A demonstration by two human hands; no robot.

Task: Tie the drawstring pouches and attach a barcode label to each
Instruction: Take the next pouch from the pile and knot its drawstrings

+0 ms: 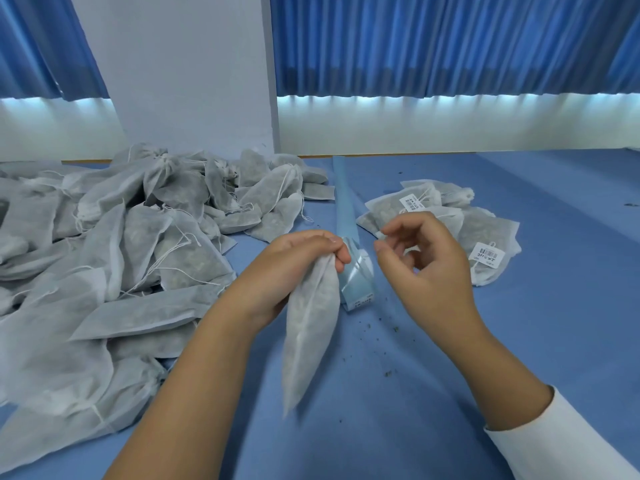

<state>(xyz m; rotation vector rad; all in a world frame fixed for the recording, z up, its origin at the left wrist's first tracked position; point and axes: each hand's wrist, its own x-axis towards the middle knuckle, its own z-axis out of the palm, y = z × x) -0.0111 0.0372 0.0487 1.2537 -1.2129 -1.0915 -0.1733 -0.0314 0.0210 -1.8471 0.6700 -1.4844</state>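
Left hand (294, 261), just right of the heap of untied pouches (121, 244), is clamped round the gathered neck of one pouch (310, 327), which hangs over the blue table (415, 393). Just beside it lies the label strip (356, 271). Right hand (426, 261) hovers, fingers loosely curled; whether it pinches the string I cannot tell. A good knot probably needs the neck squeezed tight while the string is tied. Labelled pouches (485, 247) lie further right.

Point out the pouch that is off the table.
The pouch hanging from the left hand, gripped at its neck. Every other pouch lies on the table, in the left heap or the labelled group at right.
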